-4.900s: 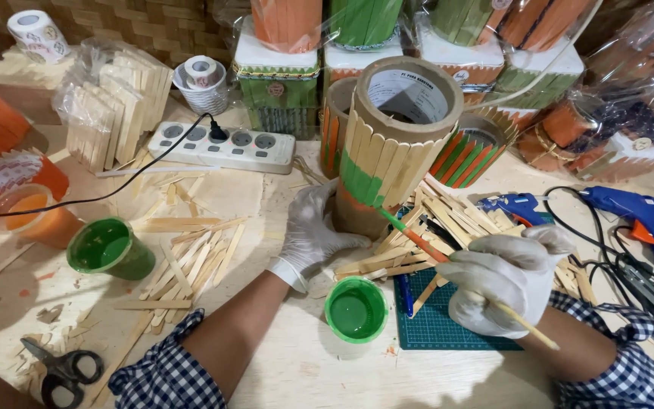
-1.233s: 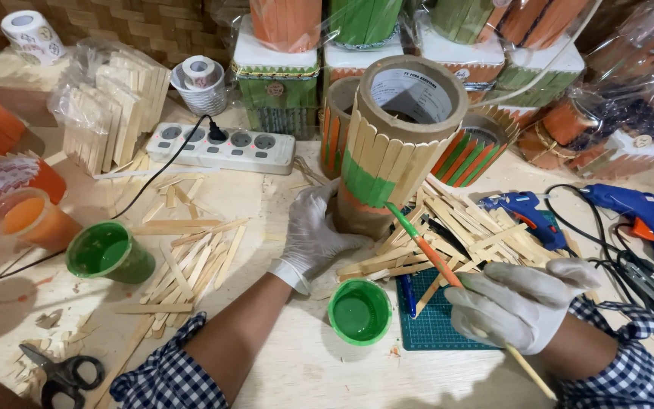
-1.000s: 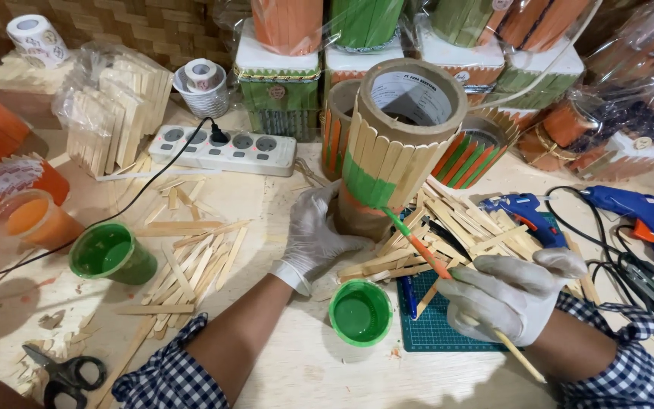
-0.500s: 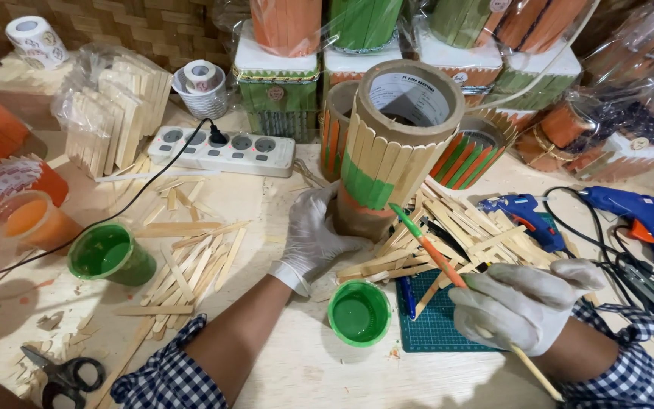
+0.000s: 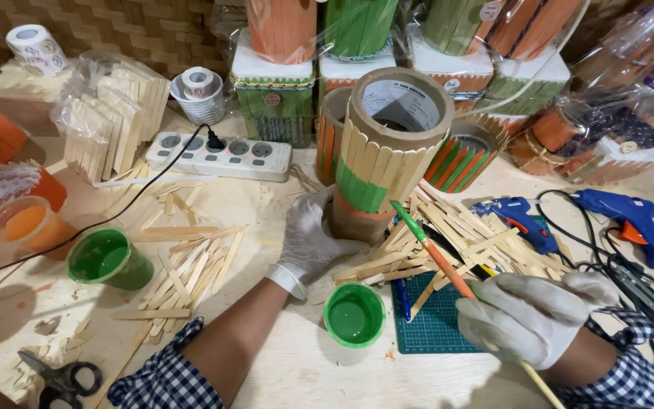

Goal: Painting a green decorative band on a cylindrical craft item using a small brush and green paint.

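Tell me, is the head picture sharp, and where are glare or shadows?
Head view: mostly sharp, edges bent by the wide lens; glare on the plastic wrapping at upper right; soft shadow beneath the left hand and the green paint cup; the brush shows clearly.

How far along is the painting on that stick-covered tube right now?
Done: a green band partway around the stick-covered tube. In hand: left hand steadies the tube's base; right hand holds the brush, green tip near the band. Left: the bare sticks above and to the right.
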